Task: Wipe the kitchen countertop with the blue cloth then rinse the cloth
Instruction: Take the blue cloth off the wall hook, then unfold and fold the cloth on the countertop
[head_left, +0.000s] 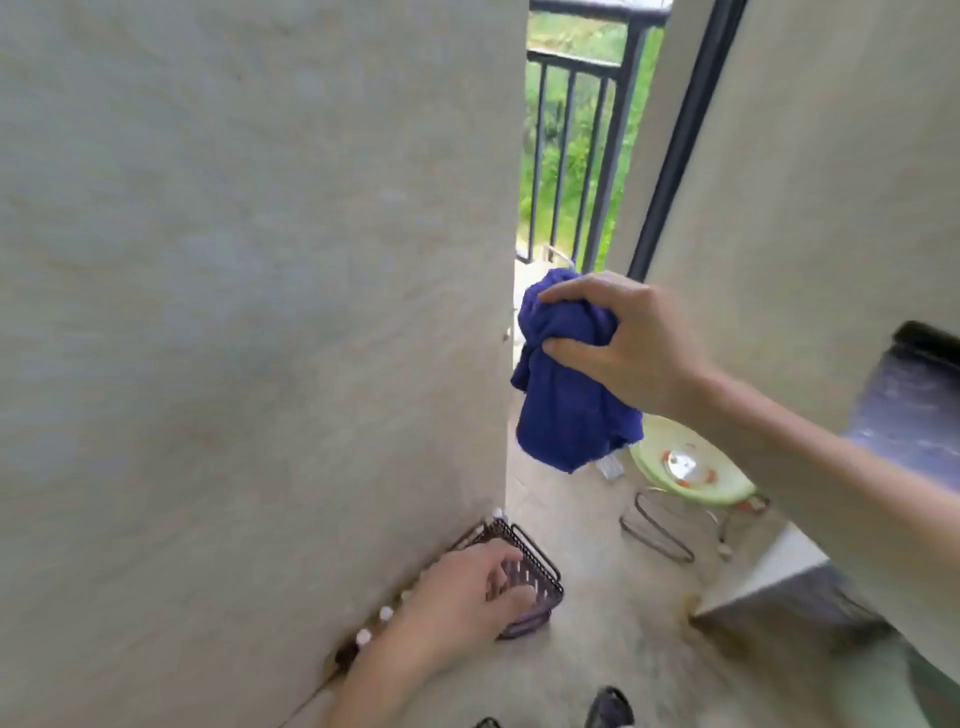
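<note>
My right hand (618, 340) grips the blue cloth (569, 410) in mid-air, bunched at the top with its loose end hanging down. It is held in a narrow passage between two plaster walls, in front of a balcony opening. My left hand (462, 597) hangs low on the left with its fingers loosely curled; it holds nothing. A dark countertop edge (914, 395) shows at the far right behind my right forearm.
A plaster wall (234, 312) fills the left side. A dark wire basket (524, 577) sits on the floor by the wall corner. A green stool (691, 467) with metal legs stands ahead on the right. The balcony railing (576, 150) is beyond.
</note>
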